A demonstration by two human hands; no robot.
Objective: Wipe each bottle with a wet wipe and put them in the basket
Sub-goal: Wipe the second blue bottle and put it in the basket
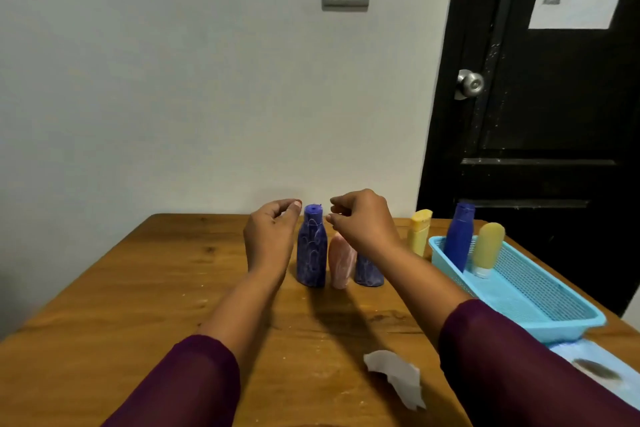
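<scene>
Wooden worktop (138, 305) carries a tight cluster at centre frame: a patterned blue bottle (311, 250), a pink bottle (341, 263) just beside it, and a second patterned bottle (369, 272) partly behind the right forearm. The first stands upright, long axis vertical, cap up. The left hand (272, 236) and right hand (363, 222) hover either side of its cap, apart, fingers loosely curled and holding nothing, probably about to lift it. The wet wipe (394, 374) lies crumpled at lower centre, within reach. At right the basket (540, 315) holds a plain blue bottle (459, 239) and a yellow tube (488, 250), leaning on its far wall, likely done
</scene>
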